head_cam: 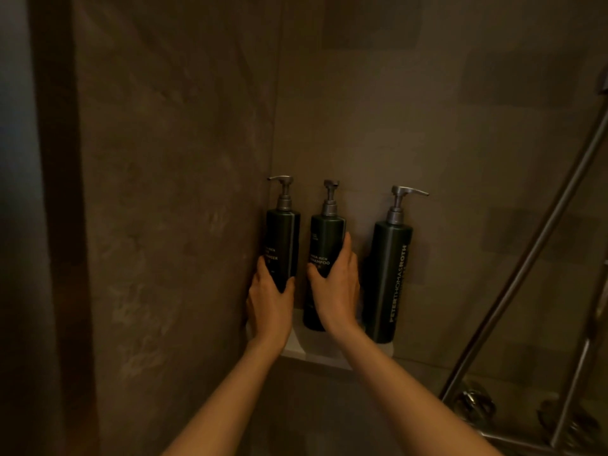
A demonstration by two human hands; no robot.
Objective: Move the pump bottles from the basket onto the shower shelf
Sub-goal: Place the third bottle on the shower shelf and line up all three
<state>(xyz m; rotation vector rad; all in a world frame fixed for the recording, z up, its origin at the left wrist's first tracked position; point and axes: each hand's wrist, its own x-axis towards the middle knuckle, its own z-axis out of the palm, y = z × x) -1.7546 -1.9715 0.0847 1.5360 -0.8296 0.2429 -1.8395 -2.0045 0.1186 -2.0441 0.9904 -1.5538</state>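
Both bare forearms reach up to the white corner shower shelf. The left hand wraps the left bottle; the right hand clasps the middle bottle, label ending "SHAMPOO". The right bottle reads "PETERTHOMASROTH" lengthwise. All stand upright: left spout points left, right spout right, middle spout unclear.

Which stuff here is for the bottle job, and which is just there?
For the job: left bottle, middle shampoo bottle, right bottle, white shelf, left hand, right hand.

Just there: metal shower rail, tap fittings.
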